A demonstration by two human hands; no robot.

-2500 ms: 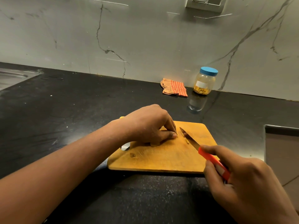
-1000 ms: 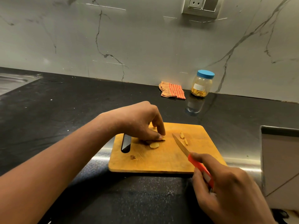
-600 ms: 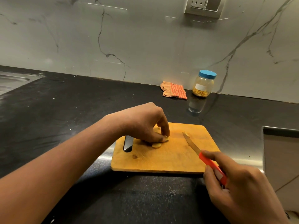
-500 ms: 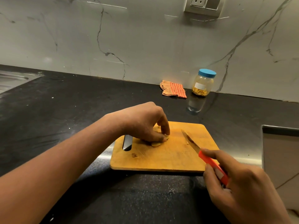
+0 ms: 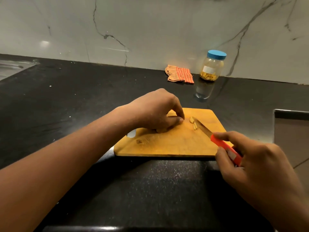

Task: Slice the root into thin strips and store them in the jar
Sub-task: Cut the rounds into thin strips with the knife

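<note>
Nearest to us, low on the right, the right hand (image 5: 257, 166) is curled round the orange handle of a knife (image 5: 219, 143), with the forefinger laid along the top near the blade. The blade slants away to the far left, its tip down on the cutting board (image 5: 167, 144) just beside a few pale cut strips (image 5: 194, 123).

From the near left, a bare forearm reaches diagonally across the black counter (image 5: 83, 97) to the board. The left hand (image 5: 155, 111) sits knuckles up on the board's far left part, its fingers bent down and bunched, with the tips meeting the wood close to the strips. It is cupped over the root (image 5: 161, 130), of which we see only a small tan lump peeping out at the hand's near edge, so we cannot tell the exact grip on it.

Farther back, against the marble wall, an orange checked cloth (image 5: 180, 75) lies crumpled. Just to its right the jar (image 5: 212, 67) stands upright, its blue lid (image 5: 216, 54) on and yellowish strips in its bottom. At the far left is a corner of a steel sink (image 5: 10, 67).
</note>
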